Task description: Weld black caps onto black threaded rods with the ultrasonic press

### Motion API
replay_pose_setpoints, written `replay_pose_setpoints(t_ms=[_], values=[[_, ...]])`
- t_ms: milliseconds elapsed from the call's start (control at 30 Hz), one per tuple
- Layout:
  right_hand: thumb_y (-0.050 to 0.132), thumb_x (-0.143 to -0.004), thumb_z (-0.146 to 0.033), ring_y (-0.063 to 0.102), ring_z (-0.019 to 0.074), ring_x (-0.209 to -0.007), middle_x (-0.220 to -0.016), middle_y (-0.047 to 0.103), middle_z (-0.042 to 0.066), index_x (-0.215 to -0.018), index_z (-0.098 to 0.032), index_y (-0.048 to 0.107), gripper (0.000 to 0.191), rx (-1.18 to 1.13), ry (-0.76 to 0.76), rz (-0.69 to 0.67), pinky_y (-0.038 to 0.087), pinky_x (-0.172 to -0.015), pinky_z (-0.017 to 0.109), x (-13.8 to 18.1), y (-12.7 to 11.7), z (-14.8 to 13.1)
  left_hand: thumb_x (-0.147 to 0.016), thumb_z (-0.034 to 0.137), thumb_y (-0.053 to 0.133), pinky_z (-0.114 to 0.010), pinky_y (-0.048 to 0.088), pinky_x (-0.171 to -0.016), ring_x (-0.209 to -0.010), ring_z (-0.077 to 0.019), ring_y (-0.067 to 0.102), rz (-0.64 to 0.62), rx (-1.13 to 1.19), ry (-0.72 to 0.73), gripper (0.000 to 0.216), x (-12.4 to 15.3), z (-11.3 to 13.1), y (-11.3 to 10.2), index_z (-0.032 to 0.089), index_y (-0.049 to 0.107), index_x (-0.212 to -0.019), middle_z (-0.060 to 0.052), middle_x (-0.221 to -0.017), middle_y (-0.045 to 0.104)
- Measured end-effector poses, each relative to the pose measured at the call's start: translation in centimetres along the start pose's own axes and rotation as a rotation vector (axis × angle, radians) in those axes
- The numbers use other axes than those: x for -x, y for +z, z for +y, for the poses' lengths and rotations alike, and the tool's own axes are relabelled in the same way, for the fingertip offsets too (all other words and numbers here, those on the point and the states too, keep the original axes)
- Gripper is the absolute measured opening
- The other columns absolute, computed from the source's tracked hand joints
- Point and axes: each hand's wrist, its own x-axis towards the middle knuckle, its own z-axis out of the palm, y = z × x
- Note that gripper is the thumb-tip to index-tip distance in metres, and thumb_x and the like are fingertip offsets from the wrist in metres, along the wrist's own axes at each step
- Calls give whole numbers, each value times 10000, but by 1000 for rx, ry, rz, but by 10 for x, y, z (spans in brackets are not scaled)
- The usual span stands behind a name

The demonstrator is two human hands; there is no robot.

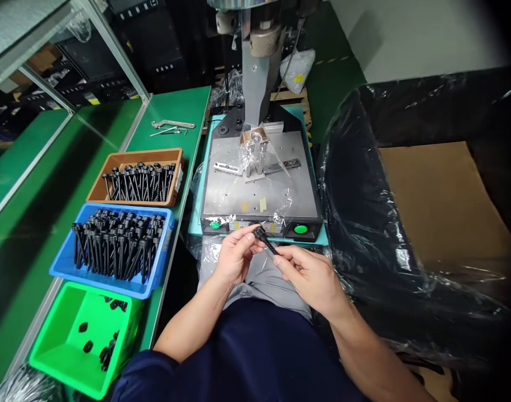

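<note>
Between both hands, in front of the machine's front edge, is a black plastic part (267, 239) with a wide knobbed head and a slim ribbed shaft. My left hand (236, 255) pinches its head between thumb and fingers. The lower end of the shaft sits in the closed fingertips of my right hand (307, 273). The part tilts, head up and to the left. Beyond it stands a bench press machine with a metal plate (225, 195) and a fixture (255, 162) under its grey horn (255, 84).
Left, on a green bench, stand a brown bin (177, 187) and a blue bin (100, 285) of similar black parts, plus a green bin (56, 346) with small black pieces. A wrench (175, 123) lies behind them. Green buttons (300, 229) flank the machine front. Right is a plastic-lined box (359, 212) with cardboard (439, 195).
</note>
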Motion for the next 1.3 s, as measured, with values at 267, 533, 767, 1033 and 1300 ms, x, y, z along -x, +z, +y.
replay_pose_setpoints(t_ms=[267, 533, 767, 1033, 1300], values=[[621, -918, -266, 619, 157, -577, -710, 655, -5, -937, -235, 658, 52, 107, -85, 81, 505, -564, 279, 0, 5, 1, -656, 348, 867, -234, 512, -647, -649, -106, 654, 5, 25, -22, 381, 2, 3, 3, 143, 780, -966, -61, -834, 760], [601, -926, -265, 580, 156, -555, -676, 606, -10, -912, -243, 627, 38, 145, -100, 104, 474, -555, 281, 0, 5, -1, -676, 337, 840, -246, 509, -659, -665, -115, 659, -8, 13, -36, 366, 2, 3, 4, 142, 773, -979, -70, -869, 761], [601, -928, -237, 570, 162, -595, -684, 583, -8, -879, -248, 591, 51, 175, -160, 145, 471, -592, 288, -1, 5, -1, -667, 340, 839, -253, 512, -652, -659, -119, 663, -9, 11, -32, 359, 2, 1, 5, 141, 771, -958, -84, -894, 764], [601, -942, -185, 637, 197, -739, -807, 657, 36, -927, -247, 586, 65, 234, -264, 176, 490, -654, 315, 2, 9, 4, -710, 339, 808, -248, 510, -664, -680, -118, 660, -53, -2, -28, 341, 3, 2, 5, 150, 773, -992, -86, -911, 765], [622, -932, -176, 629, 219, -793, -844, 656, 58, -953, -226, 585, 66, 290, -301, 214, 508, -714, 342, 5, 12, 9, -699, 328, 818, -260, 520, -686, -692, -131, 667, -75, 1, -30, 349, 4, 3, 5, 151, 777, -996, -96, -935, 777]])
